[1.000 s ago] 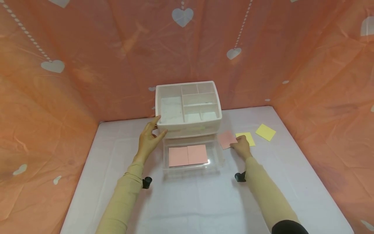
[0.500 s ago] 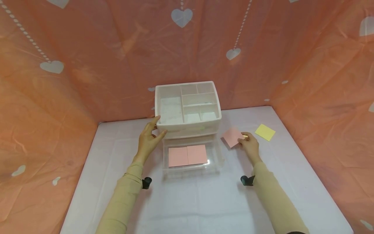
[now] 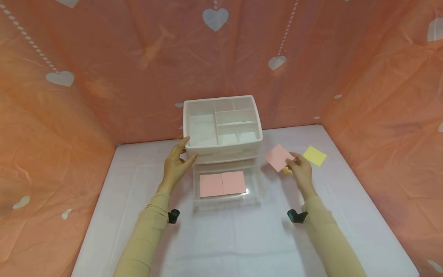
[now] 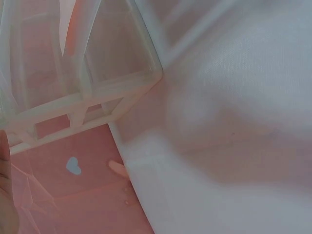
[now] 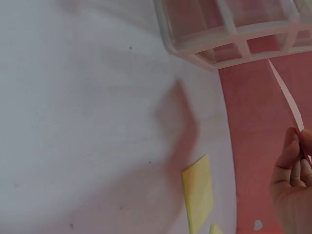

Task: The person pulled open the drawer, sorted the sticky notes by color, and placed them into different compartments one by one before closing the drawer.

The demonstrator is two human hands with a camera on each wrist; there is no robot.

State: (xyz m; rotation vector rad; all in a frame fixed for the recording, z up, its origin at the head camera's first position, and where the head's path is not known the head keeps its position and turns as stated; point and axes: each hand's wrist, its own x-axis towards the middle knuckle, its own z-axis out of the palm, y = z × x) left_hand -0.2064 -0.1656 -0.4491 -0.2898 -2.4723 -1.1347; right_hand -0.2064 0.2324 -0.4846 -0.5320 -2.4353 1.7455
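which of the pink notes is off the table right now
The pink note pinched in the right hand, lifted beside the organizer. The other two pink notes lie flat, side by side, in the open clear drawer.

In the middle of the frame, a white organiser (image 3: 221, 127) sits on the white table (image 3: 242, 238), its clear bottom drawer (image 3: 226, 184) pulled out with two pink notes (image 3: 222, 184) lying flat inside. The left hand (image 3: 176, 165) rests against the organiser's front left corner. Right of the drawer, the right hand (image 3: 300, 169) pinches a pink note (image 3: 278, 157) lifted off the table. A yellow note (image 3: 314, 156) lies just beyond it.
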